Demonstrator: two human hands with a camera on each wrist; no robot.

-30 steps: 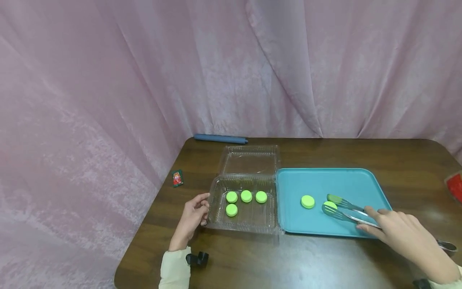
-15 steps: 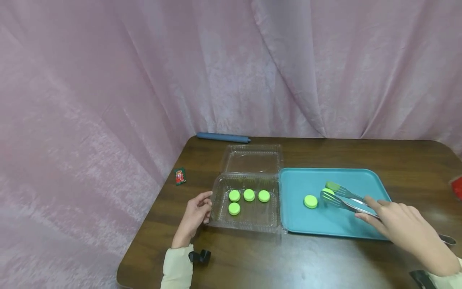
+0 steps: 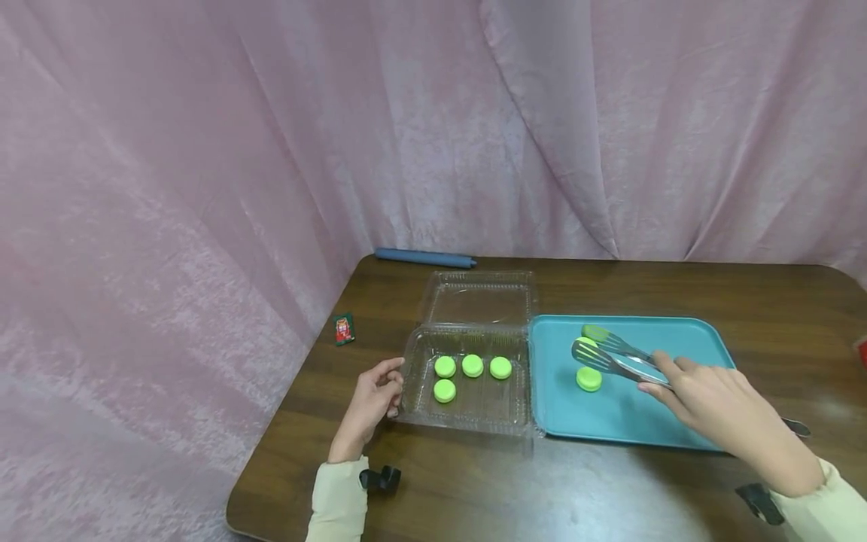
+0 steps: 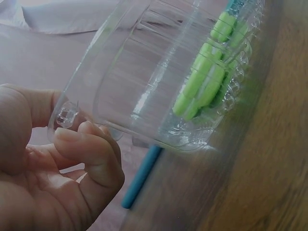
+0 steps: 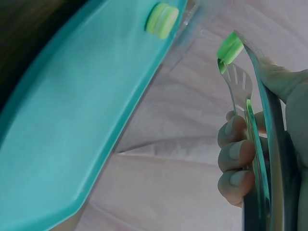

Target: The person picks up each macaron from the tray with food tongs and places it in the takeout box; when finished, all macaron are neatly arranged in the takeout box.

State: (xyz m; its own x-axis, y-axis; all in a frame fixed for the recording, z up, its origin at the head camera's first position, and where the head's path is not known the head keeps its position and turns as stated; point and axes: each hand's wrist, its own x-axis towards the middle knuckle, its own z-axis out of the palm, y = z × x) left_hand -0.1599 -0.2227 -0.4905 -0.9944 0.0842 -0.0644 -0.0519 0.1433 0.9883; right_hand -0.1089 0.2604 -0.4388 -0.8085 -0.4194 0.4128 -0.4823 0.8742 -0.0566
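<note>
My left hand (image 3: 371, 397) pinches the left rim of a clear plastic clamshell box (image 3: 497, 410), thumb and curled fingers at its corner in the left wrist view. The lid (image 3: 481, 301) lies folded back. Several bright green macarons (image 3: 472, 366) sit inside, three in a row and one in front. With my right hand (image 3: 721, 399) I grip metal serving tongs (image 3: 630, 366) with slotted ends. Between those ends is a green macaron (image 5: 230, 49), raised over the blue tray (image 3: 667, 410). Another macaron (image 3: 588, 379) lies on the tray just below the tongs.
The tray stands right against the box's right side. A blue roll (image 3: 425, 258) lies along the back edge of the wooden table (image 3: 474, 489). A small red-and-green packet (image 3: 344, 329) is at the left edge, and something red (image 3: 863, 351) at the far right. Pink curtains hang behind.
My right hand has lifted the macaron in the tongs off the tray and moved it left, towards the box. The left hand stays at the box rim. The head view has shifted slightly.
</note>
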